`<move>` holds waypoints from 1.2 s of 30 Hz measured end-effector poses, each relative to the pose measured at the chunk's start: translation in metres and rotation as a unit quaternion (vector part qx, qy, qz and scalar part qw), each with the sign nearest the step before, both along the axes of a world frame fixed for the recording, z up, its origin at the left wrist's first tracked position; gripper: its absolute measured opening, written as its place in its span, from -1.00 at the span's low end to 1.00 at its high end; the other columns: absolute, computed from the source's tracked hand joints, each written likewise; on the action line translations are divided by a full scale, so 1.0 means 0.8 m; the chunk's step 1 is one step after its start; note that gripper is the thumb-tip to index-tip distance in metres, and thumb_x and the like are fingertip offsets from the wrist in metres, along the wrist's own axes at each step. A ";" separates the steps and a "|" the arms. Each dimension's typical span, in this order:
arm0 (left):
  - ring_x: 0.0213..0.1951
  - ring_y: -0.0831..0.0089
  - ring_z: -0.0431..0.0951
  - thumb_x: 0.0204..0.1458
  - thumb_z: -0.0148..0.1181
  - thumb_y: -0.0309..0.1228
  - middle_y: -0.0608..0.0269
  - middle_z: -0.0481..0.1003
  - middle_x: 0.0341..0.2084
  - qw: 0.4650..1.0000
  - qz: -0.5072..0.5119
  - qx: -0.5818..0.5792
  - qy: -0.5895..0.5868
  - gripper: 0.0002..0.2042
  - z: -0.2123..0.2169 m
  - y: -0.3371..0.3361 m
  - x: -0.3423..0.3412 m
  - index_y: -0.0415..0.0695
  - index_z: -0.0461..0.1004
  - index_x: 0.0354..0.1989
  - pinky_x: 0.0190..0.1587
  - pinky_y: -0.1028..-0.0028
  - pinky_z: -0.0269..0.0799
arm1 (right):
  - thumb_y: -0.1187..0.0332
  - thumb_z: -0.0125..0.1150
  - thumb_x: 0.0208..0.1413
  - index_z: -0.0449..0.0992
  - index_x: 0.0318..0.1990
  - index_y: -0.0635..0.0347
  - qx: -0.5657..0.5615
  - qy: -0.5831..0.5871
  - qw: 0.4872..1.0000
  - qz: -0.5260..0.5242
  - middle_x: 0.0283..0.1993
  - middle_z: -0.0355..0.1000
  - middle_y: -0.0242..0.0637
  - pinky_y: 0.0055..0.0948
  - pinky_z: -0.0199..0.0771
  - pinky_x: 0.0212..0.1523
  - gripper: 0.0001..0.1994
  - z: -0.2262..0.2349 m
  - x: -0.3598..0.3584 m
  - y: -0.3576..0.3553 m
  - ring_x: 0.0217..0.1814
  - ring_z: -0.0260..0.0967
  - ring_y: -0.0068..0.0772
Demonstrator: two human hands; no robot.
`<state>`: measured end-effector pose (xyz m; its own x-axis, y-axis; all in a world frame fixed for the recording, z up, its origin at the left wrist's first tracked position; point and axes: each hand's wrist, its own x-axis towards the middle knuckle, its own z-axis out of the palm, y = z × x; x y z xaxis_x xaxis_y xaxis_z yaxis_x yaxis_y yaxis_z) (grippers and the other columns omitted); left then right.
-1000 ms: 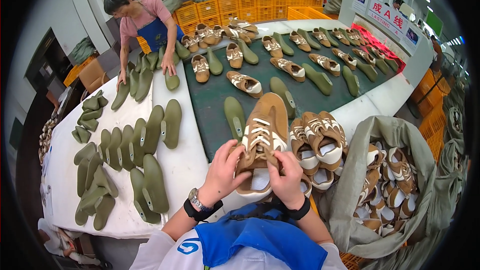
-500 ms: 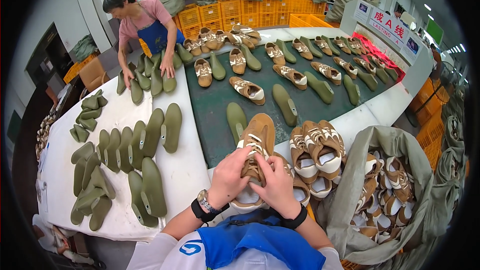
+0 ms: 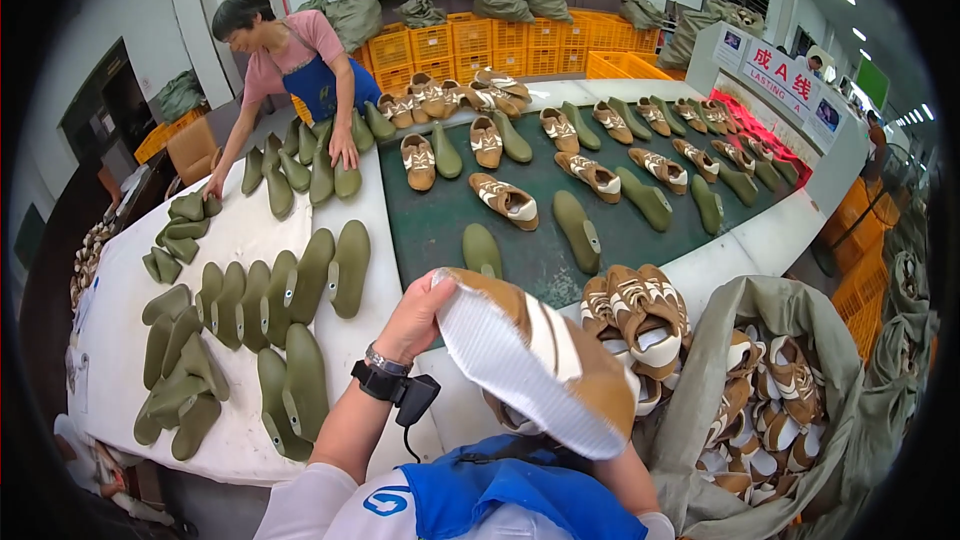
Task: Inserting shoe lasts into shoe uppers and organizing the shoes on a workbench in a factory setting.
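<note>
My left hand [image 3: 412, 318] is closed on one end of a brown sneaker [image 3: 540, 355] with cream stripes. The sneaker is tilted on its side over the table's near edge, so its white ribbed sole [image 3: 495, 355] shows. My right forearm [image 3: 628, 485] rises toward the sneaker's lower right end, but that hand is hidden behind it. Just beyond the sneaker lies a green shoe last [image 3: 481, 248] on the dark green belt. Close to its right side stand several more brown sneakers [image 3: 640, 315], grouped together.
A grey-green sack [image 3: 840, 340] full of sneakers stands at the right. Rows of green lasts [image 3: 305, 385] cover the white table [image 3: 225, 430] at left. Sneakers and lasts alternate along the dark belt [image 3: 430, 225]. Across the table a co-worker [image 3: 300, 60] handles lasts.
The sneaker has been turned from upright, toe away, onto its side with the sole showing. My left hand shifted to its end; my right hand went behind it. The co-worker's one hand moved toward the heaped lasts.
</note>
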<state>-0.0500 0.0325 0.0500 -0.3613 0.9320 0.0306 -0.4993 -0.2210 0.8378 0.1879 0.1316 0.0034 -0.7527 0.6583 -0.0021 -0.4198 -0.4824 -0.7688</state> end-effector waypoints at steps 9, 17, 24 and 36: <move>-0.22 0.55 0.43 0.12 0.04 -0.34 0.23 0.45 -0.22 0.956 0.171 -0.086 0.221 -0.70 0.008 -0.004 -0.007 -0.26 0.34 -0.03 -0.17 0.55 0.37 | 0.39 -0.25 0.26 0.31 0.01 0.29 -0.031 -0.030 0.999 0.017 -0.06 0.39 -0.29 -0.50 0.39 -0.03 -0.72 -0.049 0.020 0.028 -0.07 0.36 -0.54; 0.20 0.33 0.14 0.11 -0.05 0.03 0.08 0.02 0.24 0.976 -0.157 -0.146 0.041 -0.20 -0.024 -0.034 0.071 0.11 -0.44 0.33 0.13 0.29 0.19 | 0.60 0.08 0.04 0.28 -0.08 0.29 0.237 -0.052 0.949 -0.201 -0.14 0.37 -0.34 -0.58 0.34 -0.09 -0.73 0.020 -0.043 0.029 -0.11 0.34 -0.57; 0.10 0.44 0.29 0.08 0.08 -0.29 0.16 0.22 0.12 0.996 -0.051 -0.074 0.013 -0.41 -0.013 -0.015 0.084 -0.21 0.02 0.24 0.11 0.40 0.26 | 0.64 0.11 -0.09 0.30 -0.03 0.27 0.486 -0.123 0.837 -0.220 0.00 0.23 -0.19 -0.49 0.34 -0.05 -0.61 0.026 -0.050 -0.004 0.02 0.26 -0.35; -0.01 0.26 0.43 0.18 -0.17 -0.19 0.07 0.37 0.01 0.953 -0.036 0.015 -0.299 -0.57 -0.063 -0.044 0.032 -0.19 0.20 0.14 0.08 0.25 0.34 | 0.43 0.34 -0.17 0.38 -0.02 0.25 0.567 -0.132 0.812 -0.036 0.02 0.27 -0.17 -0.51 0.48 -0.28 -0.53 0.072 -0.029 -0.053 -0.32 0.41 -0.41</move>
<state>-0.0248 -0.0024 -0.0003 -0.2585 0.9567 -0.1338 -0.9004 -0.1884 0.3922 0.1647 0.0891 0.0609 -0.7840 0.3915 0.4817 -0.1638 0.6180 -0.7689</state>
